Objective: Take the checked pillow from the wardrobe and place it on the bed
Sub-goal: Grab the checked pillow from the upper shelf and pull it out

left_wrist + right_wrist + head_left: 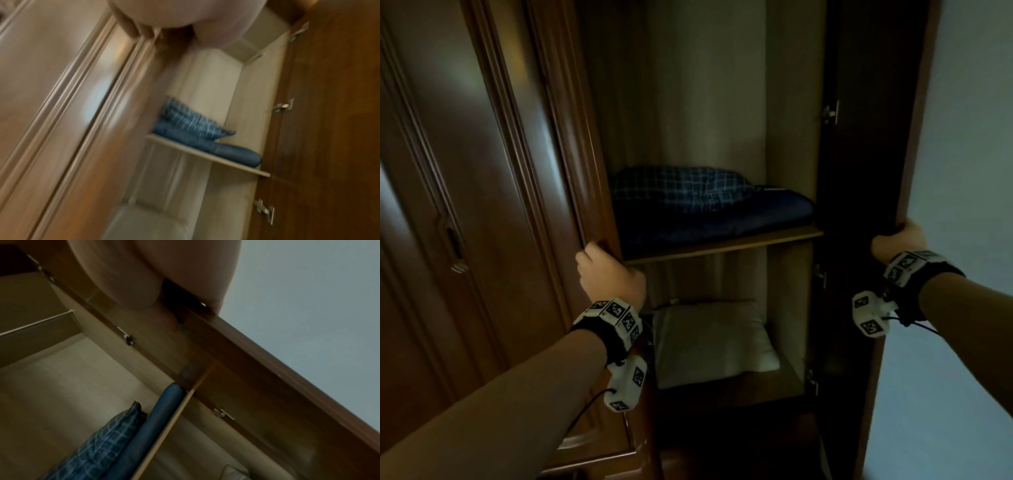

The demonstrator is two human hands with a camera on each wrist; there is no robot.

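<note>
Now your left hand [610,274] holds the edge of the left door [571,144] with curled fingers; your right hand [899,241] grips the edge of the right door [873,154], which stands wide open; the checked pillow [674,188] lies on the middle shelf [722,244] of the wardrobe [705,85], on top of a dark blue pillow [722,219]; a white pillow [712,342] sits in the space below.
</note>
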